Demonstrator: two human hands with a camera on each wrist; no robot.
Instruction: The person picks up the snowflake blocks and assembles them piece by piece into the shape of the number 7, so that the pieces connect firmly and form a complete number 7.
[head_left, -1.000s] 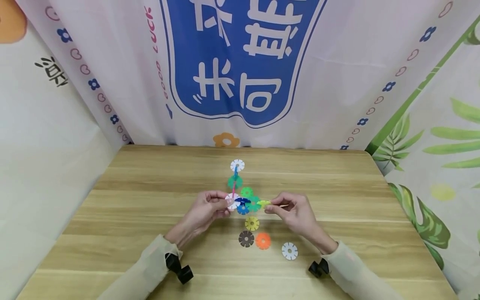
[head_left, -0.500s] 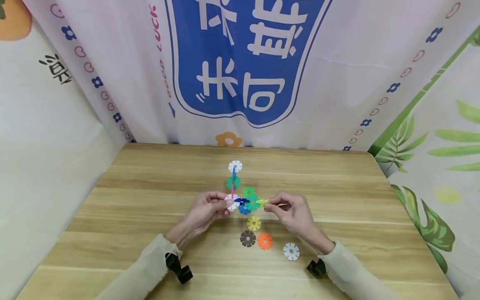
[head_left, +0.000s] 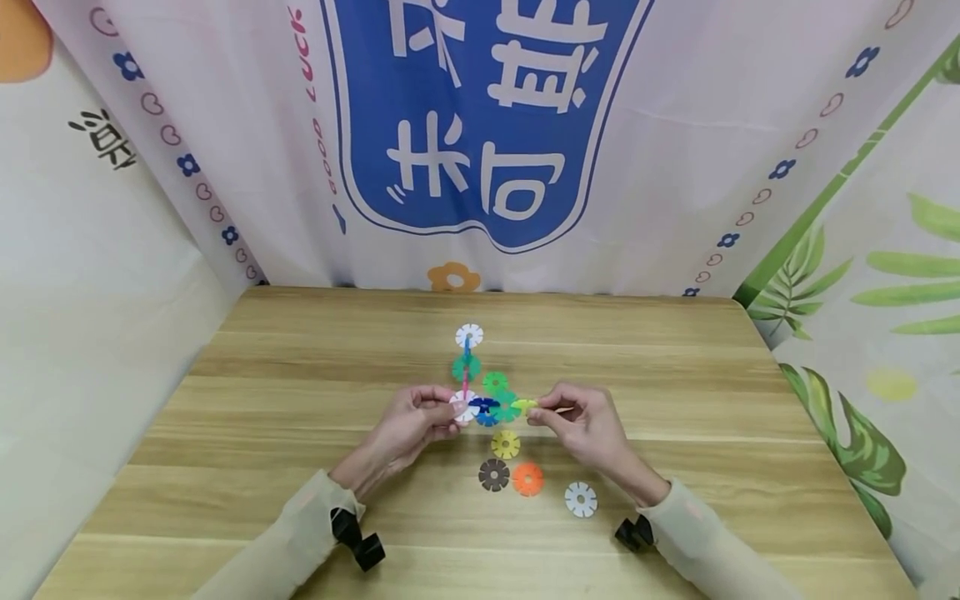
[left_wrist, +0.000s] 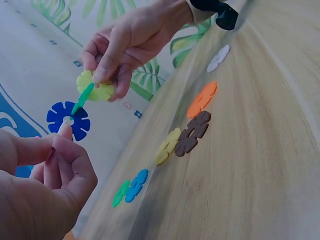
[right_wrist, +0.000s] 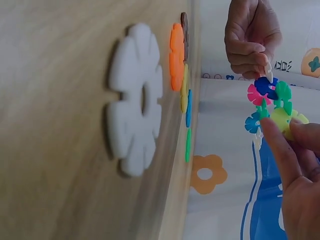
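My left hand [head_left: 408, 421] pinches a white notched snowflake disc [head_left: 458, 407] between thumb and fingers. A dark blue disc [left_wrist: 54, 120] is slotted onto it, followed by a green disc [left_wrist: 83, 98]. At the right end, a yellow-green disc [left_wrist: 101, 91] meets the green one, and my right hand [head_left: 588, 421] pinches it. From the left end a branch runs away from me: a pink disc [right_wrist: 255, 95], a green disc [head_left: 458, 367], a light blue disc [right_wrist: 251, 121] and a white disc [head_left: 462, 336]. Both hands hold the chain above the table.
Loose discs lie flat on the wooden table [head_left: 300, 367]: green [head_left: 488, 383], blue [head_left: 487, 419], yellow [head_left: 498, 446], brown [head_left: 484, 476], orange [head_left: 519, 480] and white [head_left: 572, 501]. A printed curtain [head_left: 675, 167] hangs behind the table's far edge.
The far end of the branch has swung slightly left. My right hand has shifted slightly left with the yellow-green disc. Both hands keep their pinch; the loose discs lie as before.
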